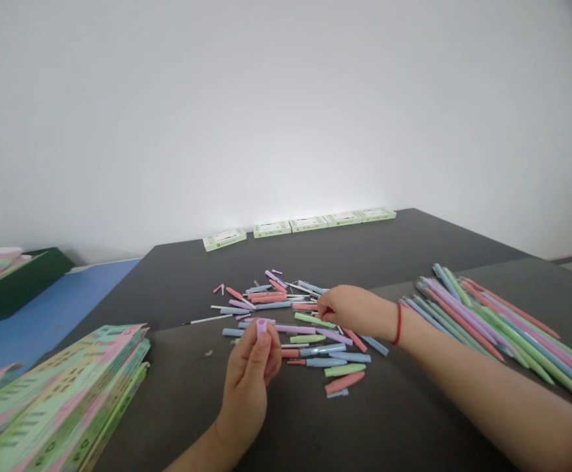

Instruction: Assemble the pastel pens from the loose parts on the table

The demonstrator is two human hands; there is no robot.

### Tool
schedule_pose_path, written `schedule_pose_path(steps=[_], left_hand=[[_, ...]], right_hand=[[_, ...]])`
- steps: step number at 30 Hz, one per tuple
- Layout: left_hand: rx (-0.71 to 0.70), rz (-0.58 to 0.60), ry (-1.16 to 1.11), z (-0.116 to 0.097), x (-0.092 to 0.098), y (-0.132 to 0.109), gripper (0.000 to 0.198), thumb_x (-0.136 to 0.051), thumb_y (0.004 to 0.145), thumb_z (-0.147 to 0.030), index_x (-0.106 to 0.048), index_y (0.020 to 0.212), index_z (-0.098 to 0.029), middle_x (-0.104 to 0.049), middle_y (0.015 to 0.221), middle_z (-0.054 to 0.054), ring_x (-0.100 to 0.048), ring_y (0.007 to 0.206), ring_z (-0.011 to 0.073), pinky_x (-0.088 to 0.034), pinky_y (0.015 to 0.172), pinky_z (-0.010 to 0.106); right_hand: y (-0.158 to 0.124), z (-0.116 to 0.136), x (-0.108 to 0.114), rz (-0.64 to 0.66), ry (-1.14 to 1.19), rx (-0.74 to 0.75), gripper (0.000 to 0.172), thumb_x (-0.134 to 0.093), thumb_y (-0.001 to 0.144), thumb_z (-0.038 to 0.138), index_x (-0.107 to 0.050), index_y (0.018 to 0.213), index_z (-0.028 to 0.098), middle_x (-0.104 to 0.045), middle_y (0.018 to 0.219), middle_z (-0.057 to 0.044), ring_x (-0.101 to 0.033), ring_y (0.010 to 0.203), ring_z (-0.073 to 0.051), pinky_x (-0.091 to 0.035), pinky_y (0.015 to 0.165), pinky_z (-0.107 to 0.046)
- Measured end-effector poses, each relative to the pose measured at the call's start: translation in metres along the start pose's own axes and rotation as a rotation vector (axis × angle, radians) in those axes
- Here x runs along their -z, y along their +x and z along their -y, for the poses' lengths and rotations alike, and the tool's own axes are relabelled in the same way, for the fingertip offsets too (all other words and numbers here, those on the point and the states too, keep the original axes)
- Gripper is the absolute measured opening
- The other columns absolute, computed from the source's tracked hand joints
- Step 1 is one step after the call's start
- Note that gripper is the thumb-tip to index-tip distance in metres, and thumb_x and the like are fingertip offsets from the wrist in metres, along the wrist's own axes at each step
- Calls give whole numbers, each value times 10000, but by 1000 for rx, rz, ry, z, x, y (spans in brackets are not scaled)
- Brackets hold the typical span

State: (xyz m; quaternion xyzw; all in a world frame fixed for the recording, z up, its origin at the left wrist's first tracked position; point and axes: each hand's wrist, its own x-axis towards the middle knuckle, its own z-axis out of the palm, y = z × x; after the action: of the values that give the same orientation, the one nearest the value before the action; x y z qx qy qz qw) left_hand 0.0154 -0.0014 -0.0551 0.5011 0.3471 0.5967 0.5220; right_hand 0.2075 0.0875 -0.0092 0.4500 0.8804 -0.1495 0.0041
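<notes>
My left hand (251,373) is closed around a purple pen barrel (262,326), held upright with its open end showing above the thumb. Over the right side of a loose heap of pen parts, my right hand (347,306) has its fingers curled downward. What those fingers hold, if anything, is hidden. Beneath and around it lie a light green pen part (314,320), a purple barrel (298,330) and several blue, pink and green barrels and caps. Thin white refills, such as one refill (211,319), are mixed in on the far left of the heap.
To the right lies a bundle of pastel pens (502,328), beside my right forearm. Several small green boxes (308,224) line the table's back edge. A stack of printed packaging (59,400) fills the front left, with a dark green box (25,282) on a blue surface (86,285) beyond.
</notes>
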Motion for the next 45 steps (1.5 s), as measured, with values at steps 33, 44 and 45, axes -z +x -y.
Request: schedule_pose_path(steps=[33, 44, 45], left_hand=[[10, 25, 245, 10, 5, 6, 291, -372, 961, -394, -527, 816, -194, -510, 665, -16, -429, 605, 135, -339, 592, 257], [6, 56, 239, 9, 5, 4, 294, -379, 963, -387, -532, 804, -193, -517, 672, -12, -456, 624, 133, -395, 641, 251], [14, 71, 224, 9, 6, 3, 295, -368, 968, -384, -530, 811, -194, -515, 678, -12, -467, 634, 135, -414, 670, 260]], right_hand=[[1, -18, 7, 59, -188, -53, 188, -572, 749, 220, -737, 838, 240, -736, 810, -23, -659, 755, -189, -373, 553, -217], [2, 1, -10, 83, -227, -63, 162, -583, 727, 162, -735, 783, 167, -727, 751, -102, -676, 744, -243, -428, 592, -259], [2, 0, -7, 88, -213, -51, 135, -600, 716, 175, -732, 742, 185, -723, 718, -75, -673, 714, -229, -418, 572, -247]])
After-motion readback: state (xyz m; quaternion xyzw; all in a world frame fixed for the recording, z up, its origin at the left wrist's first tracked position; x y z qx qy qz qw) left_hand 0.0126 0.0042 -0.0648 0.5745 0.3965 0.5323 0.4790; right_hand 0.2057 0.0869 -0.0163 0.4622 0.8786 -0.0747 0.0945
